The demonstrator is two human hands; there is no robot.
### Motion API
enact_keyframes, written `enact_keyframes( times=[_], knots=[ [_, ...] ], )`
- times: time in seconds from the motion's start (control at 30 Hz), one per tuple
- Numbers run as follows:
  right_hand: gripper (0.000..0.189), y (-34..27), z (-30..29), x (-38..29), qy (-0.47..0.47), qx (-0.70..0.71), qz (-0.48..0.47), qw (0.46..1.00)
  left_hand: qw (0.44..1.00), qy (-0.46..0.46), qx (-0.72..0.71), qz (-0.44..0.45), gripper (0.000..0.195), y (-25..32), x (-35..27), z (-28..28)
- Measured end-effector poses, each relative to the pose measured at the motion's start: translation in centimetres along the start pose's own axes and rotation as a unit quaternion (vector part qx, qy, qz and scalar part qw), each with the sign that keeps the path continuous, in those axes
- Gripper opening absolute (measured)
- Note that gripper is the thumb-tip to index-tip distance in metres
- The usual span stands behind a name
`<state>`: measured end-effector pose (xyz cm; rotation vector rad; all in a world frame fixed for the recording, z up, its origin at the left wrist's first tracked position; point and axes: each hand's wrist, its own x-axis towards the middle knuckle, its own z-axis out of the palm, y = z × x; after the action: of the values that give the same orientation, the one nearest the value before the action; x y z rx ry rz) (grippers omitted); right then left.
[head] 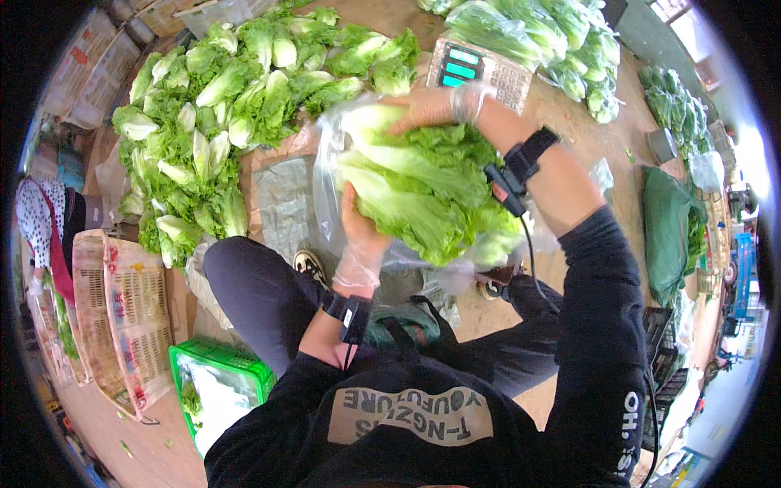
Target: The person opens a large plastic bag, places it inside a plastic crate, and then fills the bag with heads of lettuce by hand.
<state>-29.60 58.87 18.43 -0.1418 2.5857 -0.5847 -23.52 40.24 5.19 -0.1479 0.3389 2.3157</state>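
Several heads of leafy lettuce [421, 177] lie bunched together before me, their pale stem ends toward the left. Around and under them is a clear plastic bag [329, 177]. My left hand [360, 222], in a thin clear glove, presses the near side of the bunch by the stems. From the far side my right hand [424, 110], gloved too, reaches over the top and grips the leaves. Just beyond that hand stands a digital scale [479, 70] with lit displays and a keypad. The underside of the bunch is hidden.
A big heap of loose lettuce [213, 116] spreads at the far left. Bagged lettuce [549, 36] is piled behind the scale. A green crate [226, 372] and a pale plastic crate [125, 317] stand left, near another person [46, 226]. A green sack [671, 235] lies right.
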Motion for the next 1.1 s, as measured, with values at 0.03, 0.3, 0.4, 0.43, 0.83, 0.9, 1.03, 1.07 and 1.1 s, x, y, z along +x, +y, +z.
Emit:
enact_keyframes(
  times=[0.03, 0.3, 0.4, 0.43, 0.83, 0.9, 1.03, 1.07, 1.1],
  knots=[
    [0.067, 1.6, 1.5, 0.9, -0.039, 0.092, -0.052, 0.994, 0.999, -0.006, -0.023, -0.042, 0.064, -0.2, 0.4, -1.5],
    [0.080, 11.2, 10.4, 1.3, -0.036, 0.201, -0.004, 0.979, 0.991, 0.065, -0.051, -0.106, 0.058, -2.7, -0.7, -4.7],
    [0.084, 10.8, 6.6, 2.8, 0.034, 0.209, -0.072, 0.975, 0.999, -0.003, -0.020, -0.047, 0.060, -1.8, 1.7, -3.9],
    [0.088, 9.7, 4.9, 3.3, 0.020, 0.214, -0.069, 0.974, 1.000, -0.019, -0.001, -0.018, 0.059, -1.5, 2.5, -4.0],
    [0.086, 10.1, 6.0, 3.2, 0.119, -0.027, 0.027, 0.992, 0.984, 0.067, 0.163, -0.025, 0.046, -0.9, 4.9, -8.0],
    [0.097, 8.3, 6.8, 2.3, 0.043, 0.064, 0.103, 0.992, 0.985, 0.040, 0.158, -0.048, 0.047, -0.4, 4.2, -8.9],
    [0.106, 4.4, 11.1, -0.4, 0.175, -0.137, 0.109, 0.969, 0.963, 0.058, 0.226, -0.136, 0.056, 1.3, 3.0, -12.1],
    [0.106, 4.3, 11.9, -0.6, 0.171, -0.133, 0.106, 0.970, 0.962, 0.065, 0.226, -0.136, 0.056, 1.9, 3.2, -11.4],
    [0.104, 4.3, 12.7, -0.8, 0.196, -0.168, 0.116, 0.959, 0.924, 0.055, 0.359, -0.123, 0.057, 2.6, 3.3, -10.6]
  ],
)
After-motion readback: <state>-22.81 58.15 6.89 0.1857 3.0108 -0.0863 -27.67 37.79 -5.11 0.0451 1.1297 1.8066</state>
